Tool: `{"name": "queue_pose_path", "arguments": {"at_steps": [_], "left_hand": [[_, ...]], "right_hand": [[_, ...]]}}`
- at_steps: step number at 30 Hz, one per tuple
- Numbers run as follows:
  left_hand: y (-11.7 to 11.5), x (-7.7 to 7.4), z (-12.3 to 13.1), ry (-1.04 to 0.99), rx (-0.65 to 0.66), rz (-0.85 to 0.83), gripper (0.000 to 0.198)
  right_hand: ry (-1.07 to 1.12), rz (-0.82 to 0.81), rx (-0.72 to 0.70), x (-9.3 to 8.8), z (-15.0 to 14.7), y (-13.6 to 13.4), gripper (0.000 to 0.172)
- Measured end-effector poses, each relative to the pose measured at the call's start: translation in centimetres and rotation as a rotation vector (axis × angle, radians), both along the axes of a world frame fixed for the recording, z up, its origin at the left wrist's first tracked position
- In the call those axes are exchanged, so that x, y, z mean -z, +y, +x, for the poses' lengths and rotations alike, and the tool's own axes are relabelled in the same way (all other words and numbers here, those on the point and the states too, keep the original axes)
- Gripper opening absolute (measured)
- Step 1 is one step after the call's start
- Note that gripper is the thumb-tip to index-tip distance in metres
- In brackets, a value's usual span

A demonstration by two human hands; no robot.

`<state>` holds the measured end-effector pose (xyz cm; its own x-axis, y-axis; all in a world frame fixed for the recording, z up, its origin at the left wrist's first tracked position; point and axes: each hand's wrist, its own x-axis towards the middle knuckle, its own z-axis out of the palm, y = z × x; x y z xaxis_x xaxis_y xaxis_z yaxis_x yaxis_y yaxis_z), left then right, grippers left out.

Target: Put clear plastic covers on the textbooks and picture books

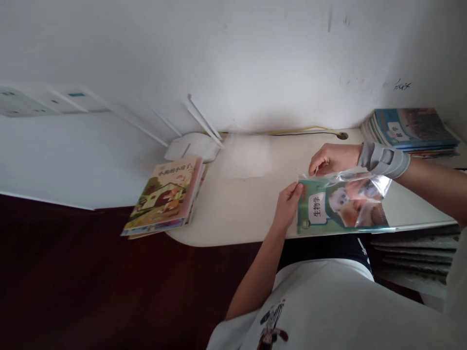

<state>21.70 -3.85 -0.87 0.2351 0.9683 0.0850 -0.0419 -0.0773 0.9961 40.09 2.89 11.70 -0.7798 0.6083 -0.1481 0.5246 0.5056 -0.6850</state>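
“生物学” on the sleeved green book [345,209]; “小狗的小房子” on the picture book [162,194]

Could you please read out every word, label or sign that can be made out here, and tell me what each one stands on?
"生物学": on the white label of the green book in the plastic sleeve.
"小狗的小房子": on the cover of the picture book lying on the desk.
White label on the top book of the stack: too blurred to read.
Blue handwriting on the wall: too small to read.

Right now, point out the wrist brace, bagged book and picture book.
Wrist brace [384,159], head view, grey strap.
Bagged book [316,206], head view, white title label.
Picture book [161,194], head view, front cover.
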Motion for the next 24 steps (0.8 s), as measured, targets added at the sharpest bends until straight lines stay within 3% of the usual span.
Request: {"name": "queue_pose_path", "arguments": {"at_steps": [7,11,15,19,24], "left_hand": [[-0.6,-0.5,0.3,0.060,-0.064,0.038,0.042],[-0.9,0.2,0.8,0.072,-0.077,0.027,0.041],[-1.2,1.1,1.0,0.106,-0.143,0.018,0.048],[-1.3,1.6,0.9,0.195,-0.178,-0.001,0.058],[-1.2,1.9,0.6,0.247,-0.166,0.034,0.053]], "right_hand": [[-0.105,0.006,-0.127,1.0,0.7,0.2,0.024],[-0.157,0.035,-0.163,1.5,0.5,0.2,0.022],[-0.168,0.164,-0.205,1.9,0.0,0.1,0.021],[-0.070,0.222,-0.165,1.5,0.3,0.5,0.017],[0.000,0.239,-0.078,0.5,1.5,1.5,0.014]]}}
